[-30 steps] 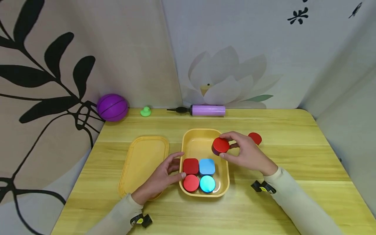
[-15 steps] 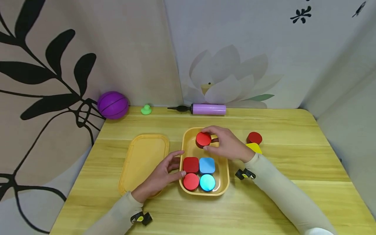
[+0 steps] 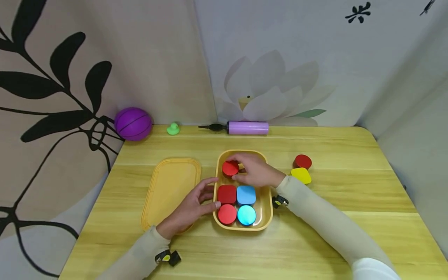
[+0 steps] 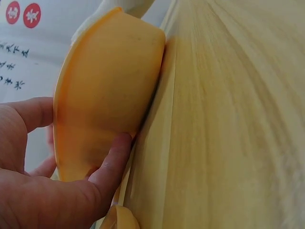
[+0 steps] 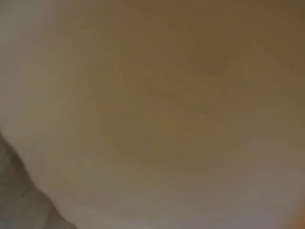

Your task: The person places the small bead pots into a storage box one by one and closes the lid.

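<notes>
In the head view, a yellow box (image 3: 267, 221) holds a red square block (image 3: 227, 194), a blue square block (image 3: 246, 195), a red round block (image 3: 227, 214) and a shiny blue round block (image 3: 246, 215). Inside its far left corner, my right hand (image 3: 254, 170) pinches another red round block (image 3: 230, 169) between thumb and fingers. My left hand (image 3: 190, 208) rests against the box's left side, fingers spread; in the left wrist view its fingertips touch the outer wall (image 4: 109, 76). A blurred pale surface fills the right wrist view, hiding the block.
Left of the box lies a yellow lid (image 3: 175, 182). A red round block (image 3: 302, 161) and a yellow block (image 3: 301, 175) sit to the right. Along the back are a purple ball (image 3: 133, 124), a green toy duck (image 3: 173, 129) and a purple hand pump (image 3: 247, 128).
My right hand has carried the red round block leftward across the box to its far left corner. The yellow block at the right has come into sight. My left hand has stayed put.
</notes>
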Available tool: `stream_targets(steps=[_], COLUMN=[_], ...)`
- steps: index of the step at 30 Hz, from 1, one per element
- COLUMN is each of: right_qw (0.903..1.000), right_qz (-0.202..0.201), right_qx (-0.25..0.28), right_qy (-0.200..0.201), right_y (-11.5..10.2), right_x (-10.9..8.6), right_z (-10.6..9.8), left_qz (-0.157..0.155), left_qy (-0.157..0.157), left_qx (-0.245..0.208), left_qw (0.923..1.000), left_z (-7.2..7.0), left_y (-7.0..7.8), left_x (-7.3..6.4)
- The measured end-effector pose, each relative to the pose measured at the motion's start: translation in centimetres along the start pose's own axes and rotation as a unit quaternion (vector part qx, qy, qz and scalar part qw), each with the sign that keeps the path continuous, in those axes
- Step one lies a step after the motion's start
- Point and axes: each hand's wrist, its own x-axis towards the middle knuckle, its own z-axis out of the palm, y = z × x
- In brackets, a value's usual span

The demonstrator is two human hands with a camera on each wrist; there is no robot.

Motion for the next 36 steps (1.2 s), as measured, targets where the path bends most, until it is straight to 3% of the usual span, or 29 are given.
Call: stream_targets(steps=[8,15,23,28,36], right_qw=[0.9988,0.9977,0.9964,0.9939,0.9939], right_qz=[0.007,0.0,0.028,0.041,0.019], right_qx=[0.011,-0.014,0.038,0.08,0.107], right_qy=[-0.046,-0.066,-0.071,-0.065,-0.02], right_y=[0.1,0.2,0.1,0.0,-0.2], right_x=[0.5,0.4,0.3,0.2,-0.7], right_z=[0.4,0.6,0.5,0.2,-0.9], left_qz=[-0.001,0.002,0.003,0.004,0.0], left_qy=[-0.006,-0.006,-0.01,-0.009,-0.006], left_qx=[-0.009,-0.001,-0.004,0.0,0.0], left_qw=[0.9999,1.0,0.9999,0.9999,1.0], left_z=[-0.2,-0.1,-0.1,-0.1,-0.1], left_y=[-0.1,-0.1,0.0,0.1,0.1], left_x=[0.0,0.0,0.1,0.2,0.1])
